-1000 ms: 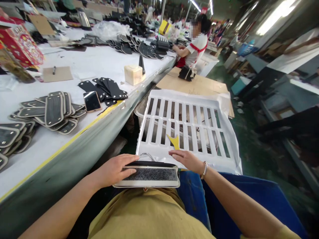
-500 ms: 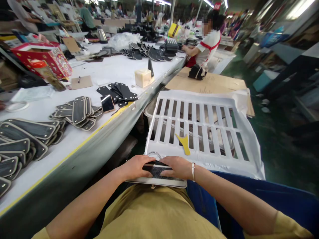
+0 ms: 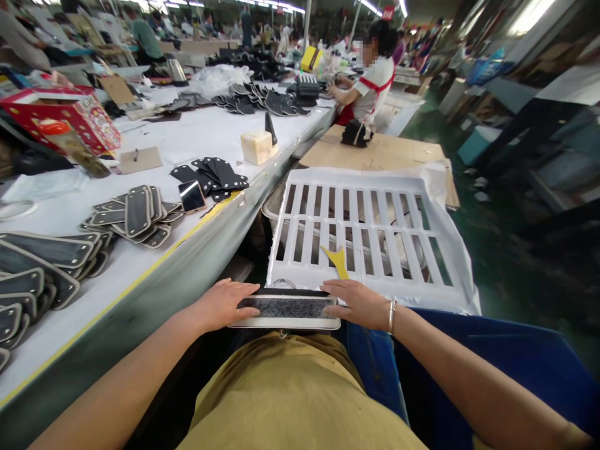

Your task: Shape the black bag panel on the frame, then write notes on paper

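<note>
Left grip [image 3: 225, 305] and right grip [image 3: 359, 304] clasped framed panel [image 3: 287, 307] at both ends | apparently for steadiness | beside near edge of white rack [image 3: 300, 275]

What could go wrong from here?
1. The left hand and right hand are at opposite ends of the grey-and-white piece; uneven pressure might tilt it.
2. The yellow piece lies over slots in the white rack; a bump could drop part of it through.
3. The phone lies near the table edge; an arm might knock it off.
</note>
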`<state>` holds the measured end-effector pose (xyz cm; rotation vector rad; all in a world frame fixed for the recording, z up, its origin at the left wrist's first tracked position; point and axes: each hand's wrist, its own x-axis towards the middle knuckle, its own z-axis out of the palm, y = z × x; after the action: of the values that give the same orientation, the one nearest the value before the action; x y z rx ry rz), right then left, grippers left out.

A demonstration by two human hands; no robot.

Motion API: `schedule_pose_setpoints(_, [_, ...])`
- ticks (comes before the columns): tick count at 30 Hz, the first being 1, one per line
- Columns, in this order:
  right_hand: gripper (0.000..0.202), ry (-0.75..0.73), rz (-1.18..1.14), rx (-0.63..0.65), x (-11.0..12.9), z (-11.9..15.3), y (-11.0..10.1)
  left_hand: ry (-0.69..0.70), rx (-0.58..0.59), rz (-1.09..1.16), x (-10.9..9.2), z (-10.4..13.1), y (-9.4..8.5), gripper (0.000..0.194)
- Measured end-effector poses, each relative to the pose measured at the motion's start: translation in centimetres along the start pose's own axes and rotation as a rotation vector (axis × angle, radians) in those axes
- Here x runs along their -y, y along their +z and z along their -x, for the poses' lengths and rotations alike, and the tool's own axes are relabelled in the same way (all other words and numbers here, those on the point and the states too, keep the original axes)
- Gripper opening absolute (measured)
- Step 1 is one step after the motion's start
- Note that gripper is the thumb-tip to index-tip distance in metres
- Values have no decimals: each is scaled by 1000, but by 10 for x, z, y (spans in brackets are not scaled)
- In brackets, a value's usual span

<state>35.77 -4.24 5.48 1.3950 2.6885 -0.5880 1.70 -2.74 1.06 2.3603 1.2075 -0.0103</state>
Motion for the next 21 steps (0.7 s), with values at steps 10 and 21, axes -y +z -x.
schedule_pose_setpoints(10, [12, 47, -176, -645, 35, 49, 76, 339, -383, 97, -90, -11, 54, 25])
schedule_pose_setpoints(21, [11, 147, -159, -752, 36, 44, 92, 210, -409, 142, -105, -21, 58, 22])
